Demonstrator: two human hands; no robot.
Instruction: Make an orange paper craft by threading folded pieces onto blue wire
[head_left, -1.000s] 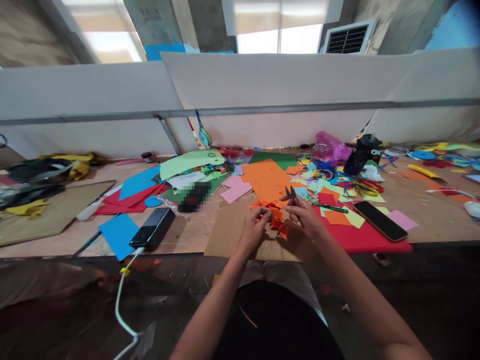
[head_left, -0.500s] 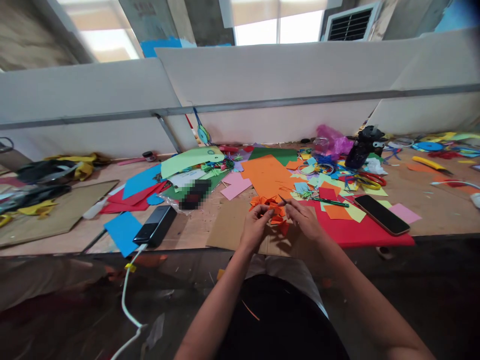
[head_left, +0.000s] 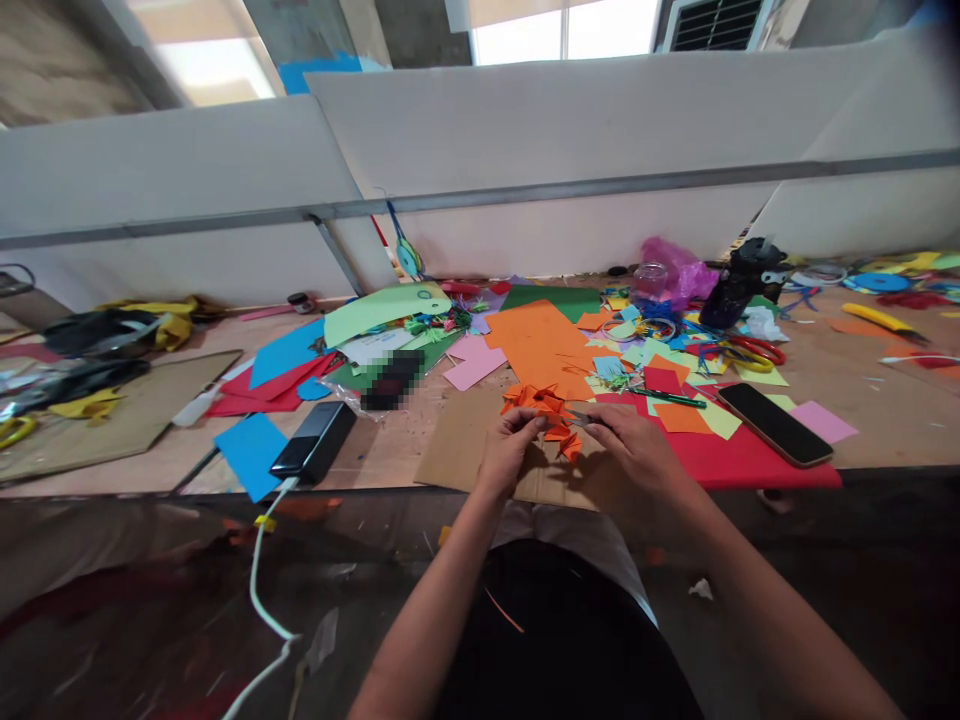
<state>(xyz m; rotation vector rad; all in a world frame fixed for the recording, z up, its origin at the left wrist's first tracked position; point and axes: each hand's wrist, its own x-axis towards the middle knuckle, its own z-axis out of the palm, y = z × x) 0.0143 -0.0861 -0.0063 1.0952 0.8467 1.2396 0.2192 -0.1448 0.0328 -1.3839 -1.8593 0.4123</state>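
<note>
My left hand [head_left: 516,440] is closed in a pinch on an orange paper piece, just above the brown cardboard [head_left: 450,440]. Behind and beside its fingertips lie folded orange paper pieces [head_left: 536,398], with another folded piece [head_left: 570,446] nearer to me. My right hand [head_left: 624,432] grips a small pointed metal tool [head_left: 582,416], whose tip reaches left towards the pinched paper. Its handle is hidden in the fingers, and I cannot make out whether it is tweezers or small scissors.
A smartphone [head_left: 776,424] and a green pen [head_left: 675,398] lie right on red paper [head_left: 739,465]. Left stands a dark power bank [head_left: 315,445] with a white cable [head_left: 259,590]. Behind are an orange sheet [head_left: 536,345], red-handled scissors [head_left: 757,350] and a dark bottle [head_left: 739,290].
The tool in my right hand has turned from pointing up and left to lying lower, across towards my left fingertips. My left hand keeps its pinch. The whole view has shifted slightly.
</note>
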